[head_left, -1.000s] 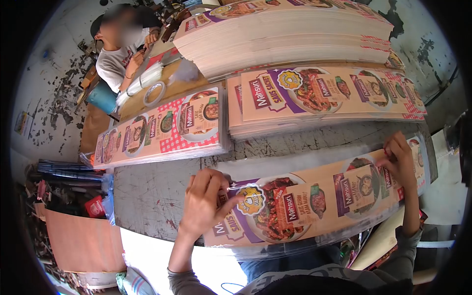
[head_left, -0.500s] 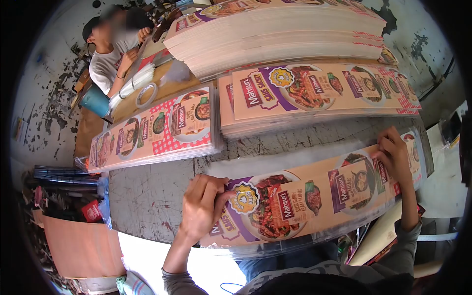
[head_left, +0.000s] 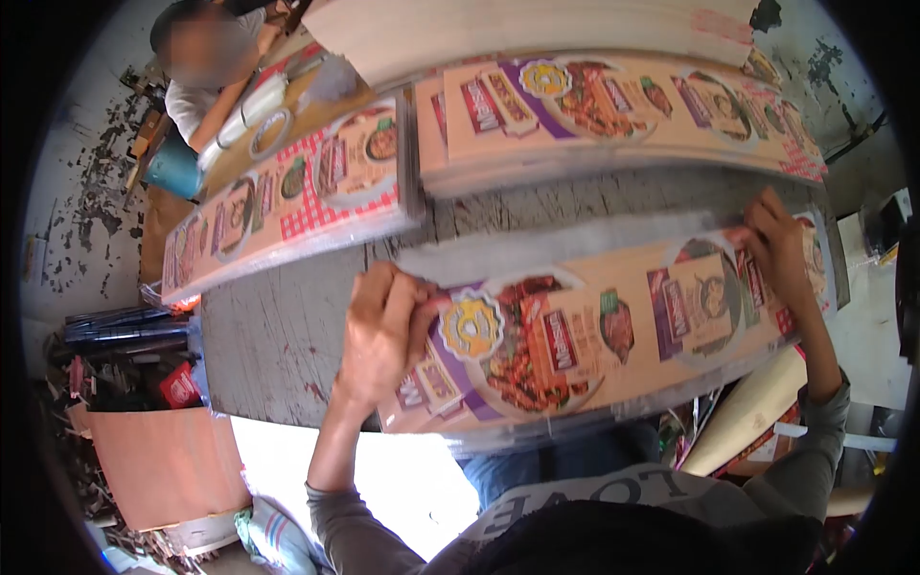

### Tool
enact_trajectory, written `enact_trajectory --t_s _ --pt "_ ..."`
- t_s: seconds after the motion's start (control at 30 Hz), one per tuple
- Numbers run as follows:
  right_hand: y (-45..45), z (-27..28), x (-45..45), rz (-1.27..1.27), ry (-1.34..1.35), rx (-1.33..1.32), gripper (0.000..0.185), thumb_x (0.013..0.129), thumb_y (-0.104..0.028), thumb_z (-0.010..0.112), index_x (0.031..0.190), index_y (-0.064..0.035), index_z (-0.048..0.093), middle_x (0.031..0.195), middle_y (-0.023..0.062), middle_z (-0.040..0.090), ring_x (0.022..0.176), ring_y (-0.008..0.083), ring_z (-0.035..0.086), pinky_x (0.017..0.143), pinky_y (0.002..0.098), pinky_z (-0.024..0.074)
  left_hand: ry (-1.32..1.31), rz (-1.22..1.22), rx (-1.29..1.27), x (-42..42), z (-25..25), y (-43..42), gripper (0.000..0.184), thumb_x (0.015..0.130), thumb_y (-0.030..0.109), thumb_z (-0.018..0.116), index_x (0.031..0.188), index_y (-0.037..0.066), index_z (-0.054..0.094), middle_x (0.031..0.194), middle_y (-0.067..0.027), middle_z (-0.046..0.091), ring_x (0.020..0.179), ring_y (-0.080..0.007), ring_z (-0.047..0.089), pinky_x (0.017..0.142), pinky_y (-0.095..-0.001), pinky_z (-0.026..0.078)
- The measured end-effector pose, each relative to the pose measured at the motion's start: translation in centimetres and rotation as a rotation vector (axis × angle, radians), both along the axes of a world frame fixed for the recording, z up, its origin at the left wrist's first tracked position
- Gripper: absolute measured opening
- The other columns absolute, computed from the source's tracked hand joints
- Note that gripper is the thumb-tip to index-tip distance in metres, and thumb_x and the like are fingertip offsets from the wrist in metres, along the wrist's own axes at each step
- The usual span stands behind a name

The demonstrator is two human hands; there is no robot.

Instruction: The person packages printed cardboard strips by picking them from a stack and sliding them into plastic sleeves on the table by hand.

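A long printed food banner (head_left: 628, 326) lies across the near edge of the grey table, with clear plastic showing along its far and near edges. My left hand (head_left: 379, 331) pinches the banner's upper left corner beside the yellow badge. Near its right end, my right hand (head_left: 774, 244) has its fingers closed on the upper edge. Both hands touch the banner and its plastic; the fingertips are partly hidden. Beyond it lie a stack of similar banners (head_left: 613, 110) at the right and another stack with a red check pattern (head_left: 287, 196) at the left.
A tall pile of boards (head_left: 537, 34) stands at the back. A person (head_left: 206, 81) sits at the far left, near a tape roll (head_left: 271, 134) and a blue-green container (head_left: 174, 168). The grey table (head_left: 268, 355) has a scratched top. An orange-brown panel (head_left: 168, 465) stands lower left.
The view has tilted downward, so the table and stacks appear higher. Both hands keep their hold on the banner. The other person's head has lowered.
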State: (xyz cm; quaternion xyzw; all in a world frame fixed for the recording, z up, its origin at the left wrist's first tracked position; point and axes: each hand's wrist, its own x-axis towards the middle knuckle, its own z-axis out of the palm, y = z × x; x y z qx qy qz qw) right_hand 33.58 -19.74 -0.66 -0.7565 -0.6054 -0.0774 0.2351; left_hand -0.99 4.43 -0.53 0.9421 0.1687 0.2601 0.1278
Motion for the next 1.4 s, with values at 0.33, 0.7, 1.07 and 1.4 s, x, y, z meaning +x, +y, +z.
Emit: enact_trajectory --t_s 0.33,0.7,1.07,1.4 --pt "-0.3 0.1 0.2 0.015 0.02 0.094 0.021 0.079 -0.011 0.06 0.076 0.0014 0.044 0.076 0.0069 0.044 0.065 0.0156 0.044 0.059 0.0241 0.0365 0.017 0.058 -0.042 -1.2 0.5 2.5 0.025 0.065 0.017 0.074 0.079 0.006 0.057 0.074 -0.0049 0.055 0.069 -0.0224 0.055 0.067 -0.0325 0.037" --pt "-0.6 1.0 1.1 -0.032 0.302 0.134 0.021 0.08 -0.014 0.058 0.073 0.0001 0.045 0.079 0.0068 0.048 0.071 0.0144 0.046 0.065 0.0246 0.0383 -0.1 0.166 -0.123 -1.6 1.1 2.3 0.03 0.063 0.014 0.074 0.087 0.005 0.059 0.088 -0.009 0.055 0.083 -0.0251 0.054 0.077 -0.0354 0.039" --pt "0.3 0.9 0.6 -0.051 0.139 0.078 0.026 0.077 -0.018 0.061 0.076 0.0012 0.043 0.081 0.0104 0.044 0.072 0.0251 0.045 0.065 0.0305 0.0378 -0.16 0.212 -0.385 -1.0 -0.4 2.1 0.013 0.074 0.003 0.063 0.082 0.0 0.053 0.082 -0.011 0.054 0.079 -0.0271 0.049 0.071 -0.0331 0.04" --pt "-1.2 1.2 2.7 -0.095 0.136 -0.081 0.029 0.069 -0.018 0.067 0.079 -0.0021 0.045 0.08 0.0078 0.043 0.07 0.0206 0.046 0.059 0.0298 0.0371 -0.171 0.213 -0.223 -1.0 -0.5 2.1 0.008 0.075 0.0 0.06 0.079 0.0 0.053 0.078 -0.0098 0.053 0.07 -0.0246 0.05 0.063 -0.0331 0.041"
